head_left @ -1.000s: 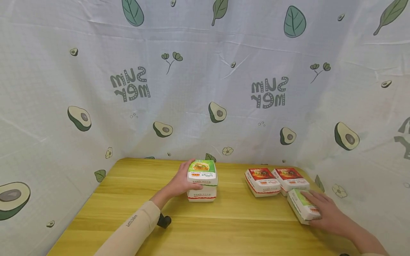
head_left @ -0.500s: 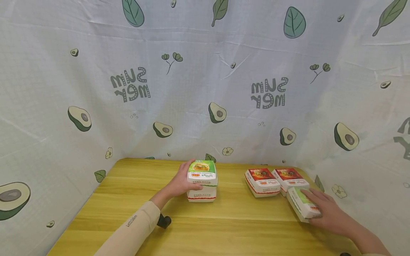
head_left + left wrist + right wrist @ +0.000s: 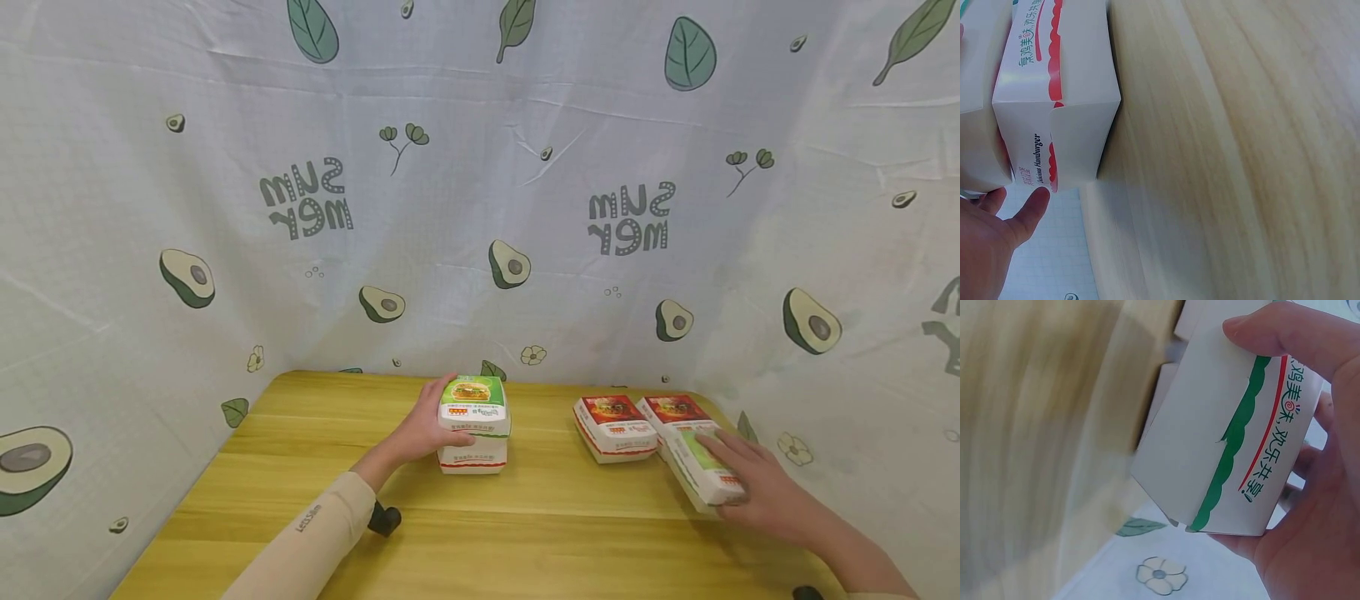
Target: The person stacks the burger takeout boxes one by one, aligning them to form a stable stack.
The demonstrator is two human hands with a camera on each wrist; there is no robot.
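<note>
At the middle of the table, a green-topped burger box (image 3: pixel 472 410) sits on a second white burger box (image 3: pixel 474 460) with a red scalloped line. My left hand (image 3: pixel 420 429) grips the upper box from its left side, thumb across the front. On the right, my right hand (image 3: pixel 761 492) holds another green-topped burger box (image 3: pixel 703 471), tilted and raised off the table. The right wrist view shows this box (image 3: pixel 1204 431) between thumb and fingers. It overlaps the front of a red-topped burger box (image 3: pixel 678 412) in the head view.
A second red-topped burger box (image 3: pixel 613 429) stands left of the first, both on the wooden table (image 3: pixel 525 533). A patterned white curtain (image 3: pixel 435 250) hangs behind and beside the table. Under my left forearm a black object (image 3: pixel 386 520) shows.
My right hand has lifted its green-topped box and moved it slightly away from me, up to the red-topped box. My left hand has stayed on its stack.
</note>
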